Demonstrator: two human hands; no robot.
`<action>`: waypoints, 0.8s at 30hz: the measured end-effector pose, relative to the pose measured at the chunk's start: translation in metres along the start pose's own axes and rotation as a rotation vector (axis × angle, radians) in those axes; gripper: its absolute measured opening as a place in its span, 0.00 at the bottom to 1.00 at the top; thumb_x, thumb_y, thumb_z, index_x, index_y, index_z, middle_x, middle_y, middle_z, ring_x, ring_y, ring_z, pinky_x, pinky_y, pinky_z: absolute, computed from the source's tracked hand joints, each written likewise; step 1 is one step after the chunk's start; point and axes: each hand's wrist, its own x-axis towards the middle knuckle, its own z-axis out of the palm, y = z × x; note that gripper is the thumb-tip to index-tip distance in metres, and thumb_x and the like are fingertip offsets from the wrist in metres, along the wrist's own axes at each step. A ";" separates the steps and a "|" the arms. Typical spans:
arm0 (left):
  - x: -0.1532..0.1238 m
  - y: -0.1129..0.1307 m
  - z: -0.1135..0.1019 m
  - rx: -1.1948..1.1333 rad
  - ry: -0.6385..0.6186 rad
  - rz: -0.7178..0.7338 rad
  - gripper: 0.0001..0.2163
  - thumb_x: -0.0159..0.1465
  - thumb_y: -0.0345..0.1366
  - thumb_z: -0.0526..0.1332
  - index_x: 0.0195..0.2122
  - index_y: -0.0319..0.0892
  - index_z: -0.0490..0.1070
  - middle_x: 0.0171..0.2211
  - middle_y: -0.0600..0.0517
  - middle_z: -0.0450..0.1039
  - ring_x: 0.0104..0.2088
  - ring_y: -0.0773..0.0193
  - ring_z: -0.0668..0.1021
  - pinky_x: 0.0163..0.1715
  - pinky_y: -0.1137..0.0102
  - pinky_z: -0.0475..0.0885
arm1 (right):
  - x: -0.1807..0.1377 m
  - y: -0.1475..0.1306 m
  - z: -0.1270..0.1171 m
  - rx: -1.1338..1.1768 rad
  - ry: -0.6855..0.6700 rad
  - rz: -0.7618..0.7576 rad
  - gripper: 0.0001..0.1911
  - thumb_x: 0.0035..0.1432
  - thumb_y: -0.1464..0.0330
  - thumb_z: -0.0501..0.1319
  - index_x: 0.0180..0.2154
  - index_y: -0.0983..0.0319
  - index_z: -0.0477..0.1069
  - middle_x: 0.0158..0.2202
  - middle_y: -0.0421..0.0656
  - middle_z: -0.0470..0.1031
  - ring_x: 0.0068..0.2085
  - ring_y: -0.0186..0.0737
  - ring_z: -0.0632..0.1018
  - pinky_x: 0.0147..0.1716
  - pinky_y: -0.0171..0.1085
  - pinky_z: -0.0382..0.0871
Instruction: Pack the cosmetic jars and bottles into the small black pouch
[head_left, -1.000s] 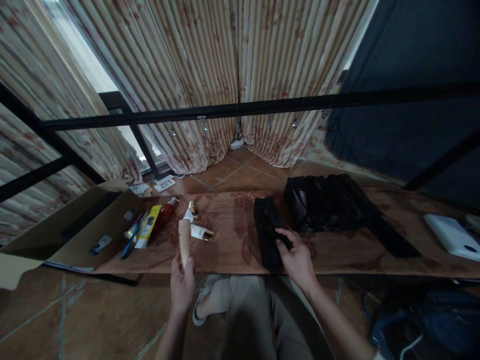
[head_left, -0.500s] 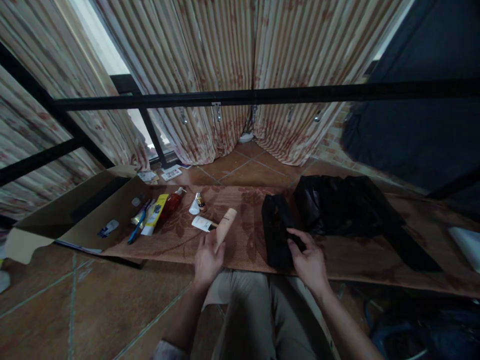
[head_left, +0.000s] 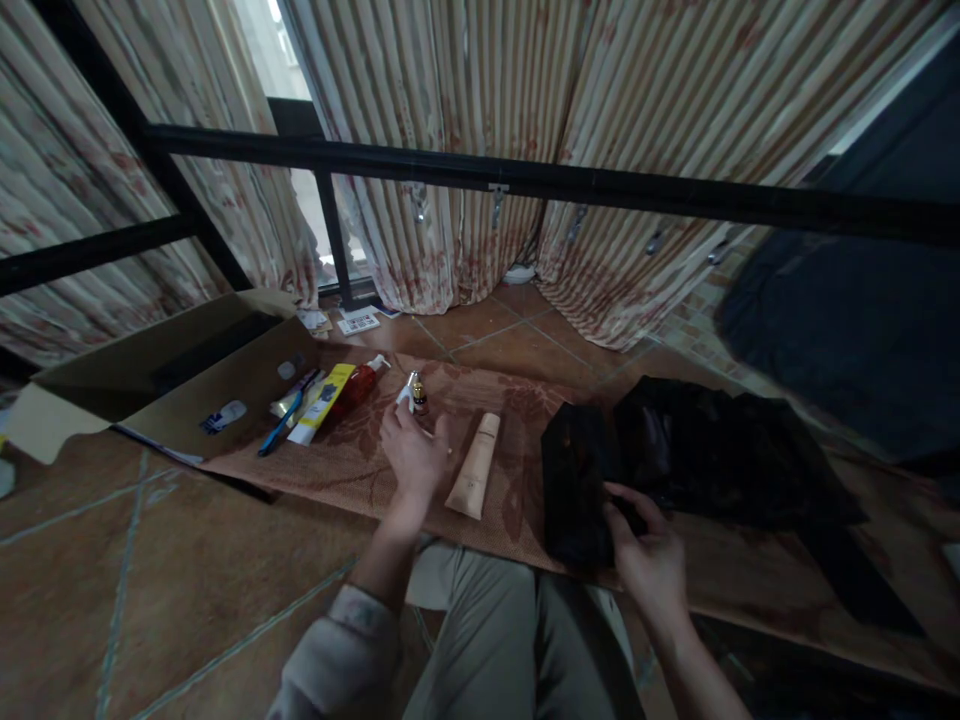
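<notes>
Beige tube (head_left: 477,468) now just right of left grip (head_left: 415,455), hold unclear, right grip (head_left: 651,548) tight on black pouch (head_left: 571,480)

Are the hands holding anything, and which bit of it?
The right hand holds the black pouch by its right-hand edge. The left hand is near the gold-capped bottle; its palm is hidden, so I can't tell.

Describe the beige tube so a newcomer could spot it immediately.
On the cloth-covered table, find the black pouch at the right hand. Between it and the left hand lies the beige tube, broad end toward the near edge. Its beige colour sets it apart from the yellow-and-white tube farther left.
</notes>
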 end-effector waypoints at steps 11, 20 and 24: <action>0.094 -0.042 0.056 0.166 -0.373 0.181 0.17 0.55 0.48 0.59 0.39 0.44 0.75 0.43 0.44 0.71 0.48 0.51 0.70 0.50 0.61 0.63 | 0.003 -0.004 -0.001 -0.032 -0.023 0.010 0.17 0.52 0.58 0.57 0.39 0.60 0.74 0.39 0.45 0.77 0.43 0.46 0.75 0.45 0.43 0.66; 0.055 -0.022 0.046 0.033 -0.566 0.533 0.15 0.57 0.46 0.58 0.42 0.48 0.74 0.42 0.50 0.74 0.48 0.57 0.72 0.51 0.65 0.63 | 0.001 -0.006 0.003 0.010 -0.004 -0.009 0.16 0.52 0.59 0.57 0.38 0.61 0.74 0.38 0.46 0.76 0.42 0.46 0.75 0.44 0.43 0.66; 0.030 -0.009 0.043 -0.014 -0.565 0.560 0.15 0.57 0.46 0.58 0.42 0.46 0.74 0.43 0.48 0.74 0.49 0.55 0.70 0.54 0.60 0.60 | 0.000 -0.005 0.003 0.014 -0.011 -0.013 0.16 0.52 0.59 0.56 0.39 0.60 0.74 0.39 0.46 0.76 0.43 0.46 0.75 0.44 0.43 0.66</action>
